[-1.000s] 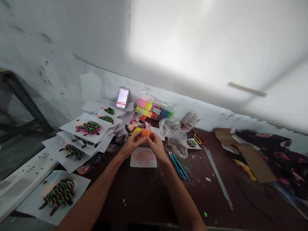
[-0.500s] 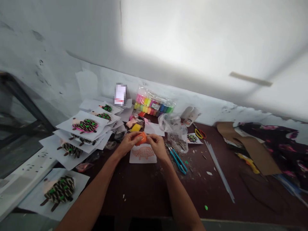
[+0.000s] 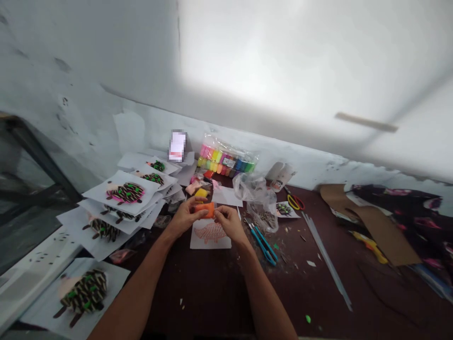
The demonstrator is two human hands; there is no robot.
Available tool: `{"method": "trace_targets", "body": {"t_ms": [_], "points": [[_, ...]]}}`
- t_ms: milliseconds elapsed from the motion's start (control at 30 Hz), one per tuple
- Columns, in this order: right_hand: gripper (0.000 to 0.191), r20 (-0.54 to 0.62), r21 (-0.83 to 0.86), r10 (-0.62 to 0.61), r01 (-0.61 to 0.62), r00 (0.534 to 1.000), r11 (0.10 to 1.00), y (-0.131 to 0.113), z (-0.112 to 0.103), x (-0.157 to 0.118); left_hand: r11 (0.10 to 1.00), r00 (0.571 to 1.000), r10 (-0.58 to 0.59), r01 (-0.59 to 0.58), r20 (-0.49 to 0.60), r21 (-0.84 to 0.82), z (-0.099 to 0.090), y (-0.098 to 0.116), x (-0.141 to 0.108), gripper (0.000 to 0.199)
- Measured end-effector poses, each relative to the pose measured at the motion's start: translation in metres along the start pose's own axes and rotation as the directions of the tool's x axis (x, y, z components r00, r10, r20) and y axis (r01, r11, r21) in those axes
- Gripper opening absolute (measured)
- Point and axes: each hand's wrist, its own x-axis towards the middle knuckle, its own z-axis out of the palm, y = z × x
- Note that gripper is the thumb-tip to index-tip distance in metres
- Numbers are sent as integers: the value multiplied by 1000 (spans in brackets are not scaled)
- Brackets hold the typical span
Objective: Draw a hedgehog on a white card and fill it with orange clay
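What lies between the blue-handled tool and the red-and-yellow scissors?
A small hedgehog card and a few scraps, seen in the head view.

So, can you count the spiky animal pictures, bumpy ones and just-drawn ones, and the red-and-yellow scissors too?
Bumpy animal pictures that show, some partly covered: 7
Just-drawn animal picture: 1
Red-and-yellow scissors: 1
Total: 9

Looks matt, papery on drawing sheet (image 3: 211, 240). Right of drawing sheet: smooth blue plastic on tool handles (image 3: 266, 250), crinkled glossy plastic on clear bag (image 3: 249, 187); farther right, matt on brown cardboard (image 3: 387, 238), cloth beyond.
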Motion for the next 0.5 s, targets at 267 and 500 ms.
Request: {"method": "trace_targets", "body": {"t_ms": [267,500], "points": [[10,31,18,-2,2,1000,1000,3,0,-2,993,997,71,-71,5,92,1,3,0,36],[13,52,-15,-43,44,998,999,-6,0,-3,999,998,52,-52,30,13,0,7,-4,34]]}}
